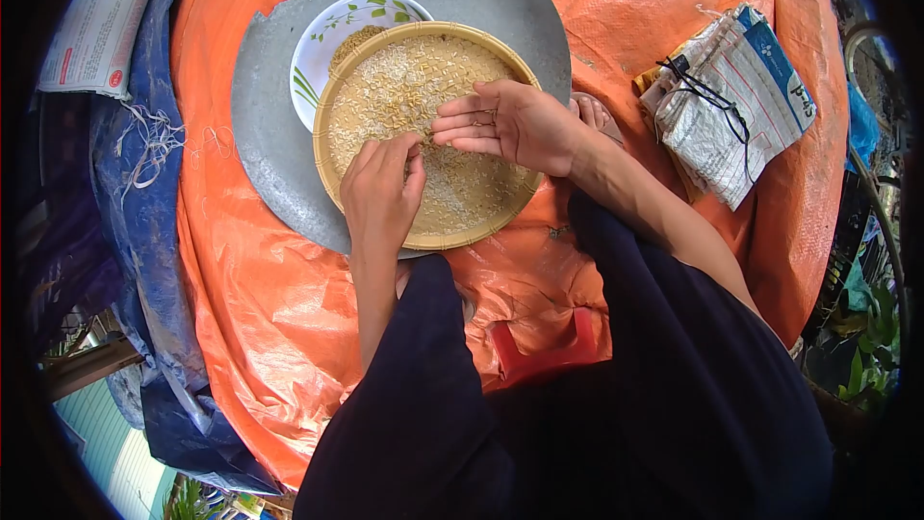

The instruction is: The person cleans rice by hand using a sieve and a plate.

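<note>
A round woven winnowing basket point(527, 200) holds pale grains, with yellowish unhusked ones heaped toward its middle. Over its lower left part, my left hand point(380, 191) has its fingertips pinched together; whatever is between them is too small to make out. Close beside those fingertips, my right hand point(515, 125) is stretched out with the palm turned up, and a few small specks lie on its fingers. Partly under the basket's upper left rim sits a white bowl point(306, 50) with a green leaf pattern, with brownish grain inside.
Basket and bowl rest on a large round grey metal tray point(265, 149) with a broken edge. Beneath lies an orange tarpaulin point(269, 356), with a blue tarpaulin point(144, 221) at left. A folded white sack point(717, 106) lies right, and a red plastic stool point(544, 351) is below me.
</note>
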### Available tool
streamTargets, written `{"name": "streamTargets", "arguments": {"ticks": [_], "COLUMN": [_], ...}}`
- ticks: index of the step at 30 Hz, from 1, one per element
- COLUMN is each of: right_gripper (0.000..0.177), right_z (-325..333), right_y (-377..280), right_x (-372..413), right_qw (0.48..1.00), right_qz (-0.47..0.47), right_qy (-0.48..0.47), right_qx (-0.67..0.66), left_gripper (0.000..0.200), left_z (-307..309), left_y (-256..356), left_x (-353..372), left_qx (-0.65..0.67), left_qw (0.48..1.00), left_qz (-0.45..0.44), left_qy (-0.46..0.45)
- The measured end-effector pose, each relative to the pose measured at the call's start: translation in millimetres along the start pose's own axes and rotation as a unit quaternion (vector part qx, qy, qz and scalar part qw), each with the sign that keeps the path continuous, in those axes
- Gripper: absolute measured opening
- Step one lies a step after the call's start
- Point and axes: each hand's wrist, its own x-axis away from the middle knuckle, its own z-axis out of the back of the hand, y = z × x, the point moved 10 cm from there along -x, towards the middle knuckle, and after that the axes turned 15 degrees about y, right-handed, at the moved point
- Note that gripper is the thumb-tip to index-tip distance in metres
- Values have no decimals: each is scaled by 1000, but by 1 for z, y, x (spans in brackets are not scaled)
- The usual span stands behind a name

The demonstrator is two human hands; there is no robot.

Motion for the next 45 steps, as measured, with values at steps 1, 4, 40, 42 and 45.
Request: {"name": "streamTargets", "arguments": {"ticks": [1,4,40,42,45], "right_gripper": [48,46,49,49,51], "right_z": [0,0,-15,-14,-12], "right_y": [0,-1,-3,-3,-10], "right_x": [0,0,8,9,8], "right_qw": [1000,1000,996,997,997], "right_qz": [0,0,-6,-6,14], "right_qy": [-2,-5,-85,-72,-65], "right_qx": [-5,-11,-4,-7,-33], "left_gripper": [29,32,15,16,20], "left_z": [-1,-2,13,10,5], "left_y": [0,-4,-13,-11,-10], "left_x": [1,2,-1,-1,-1], "left_qx": [-1,23,76,72,64], "left_qw": [1000,999,985,987,991], "left_qz": [1,24,146,138,117], "left_qy": [0,8,51,41,34]}}
